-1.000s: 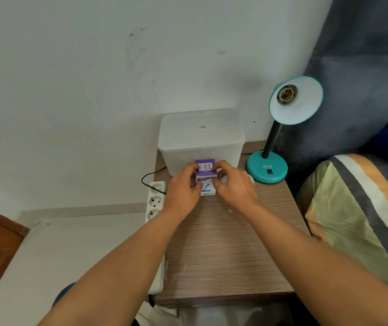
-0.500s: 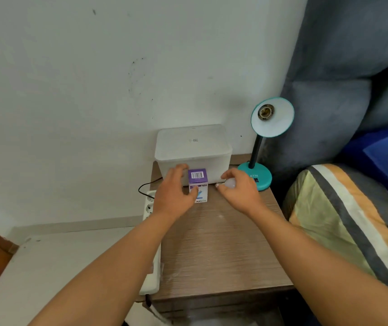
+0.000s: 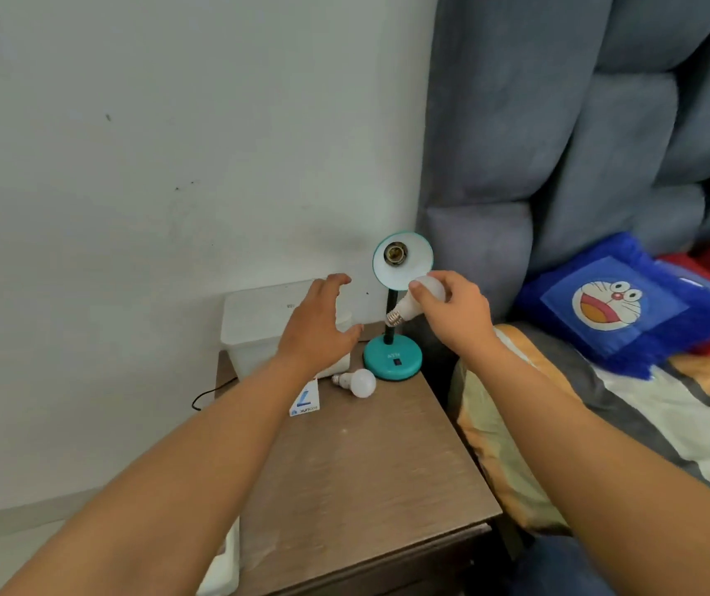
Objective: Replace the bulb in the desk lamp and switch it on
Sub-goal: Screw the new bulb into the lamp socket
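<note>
Right hand (image 3: 460,314) raised in front of the lamp (image 3: 396,311), fingers wrapped around the globe of a white bulb (image 3: 417,301). The bulb's screw base points down and to the left, toward the lamp's stem. The bulb sits just below the shade's rim and overlaps it in view; whether they touch cannot be told.

Left hand (image 3: 316,326) hovers above the table (image 3: 361,479), palm down, fingers spread and slightly curled, holding nothing. It hangs in front of the white box (image 3: 258,329) at the table's back left corner.

Lamp: teal round base at the table's back right corner, dark stem, teal shade with white inside tilted toward the camera. Socket (image 3: 394,252) in the shade is bare, brass contact visible, no bulb in it. A dark switch shows on the front of the base.

A second bulb (image 3: 357,382) lies on its side on the table, just left of the lamp base, screw end pointing left toward the box. Near it, partly under the left forearm, stands a small white carton (image 3: 305,400) with a blue "7" and small print too blurred to read.

A black cord (image 3: 207,393) loops off the table's left edge. Below that edge, a white strip of something shows by the floor; what it is cannot be told.

Right of the table: bed with striped cover (image 3: 602,423), blue cartoon pillow (image 3: 615,305), grey padded headboard (image 3: 581,122).
</note>
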